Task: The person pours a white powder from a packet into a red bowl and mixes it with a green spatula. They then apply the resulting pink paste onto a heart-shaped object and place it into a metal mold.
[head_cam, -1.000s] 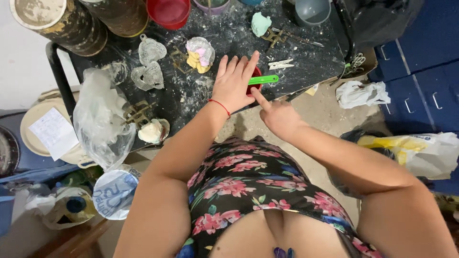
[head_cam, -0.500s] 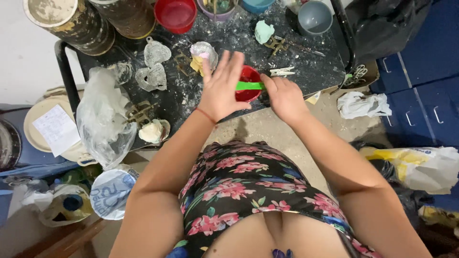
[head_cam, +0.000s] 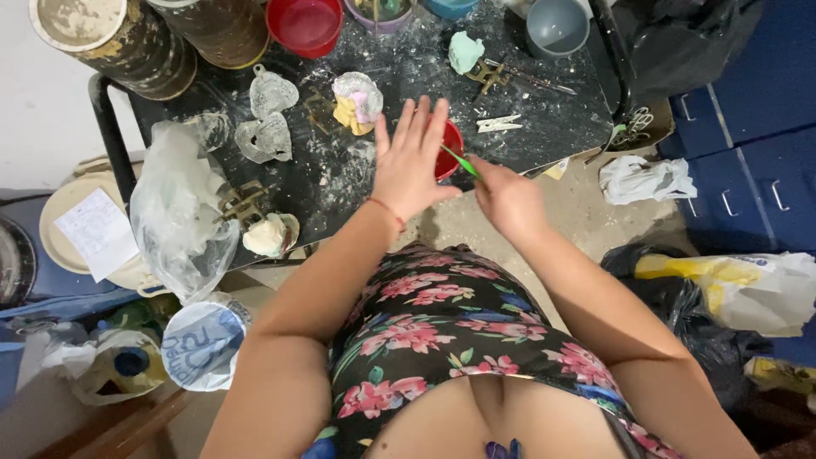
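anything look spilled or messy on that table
Yes. White powdery residue is smeared and speckled across the black table, thickest around the heart-shaped moulds. Nothing looks tipped over; the small red bowl sits upright under the left hand.

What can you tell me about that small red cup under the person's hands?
The small red cup is round and looks like plastic. It stands near the front edge of the dark, powder-spattered table. The left hand covers most of it, fingers spread. A green stick, held by the right hand, reaches into it. Its contents are hidden.

Glossy red plastic bowl [head_cam: 450,150] on matt, powder-dusted black tabletop [head_cam: 544,119]
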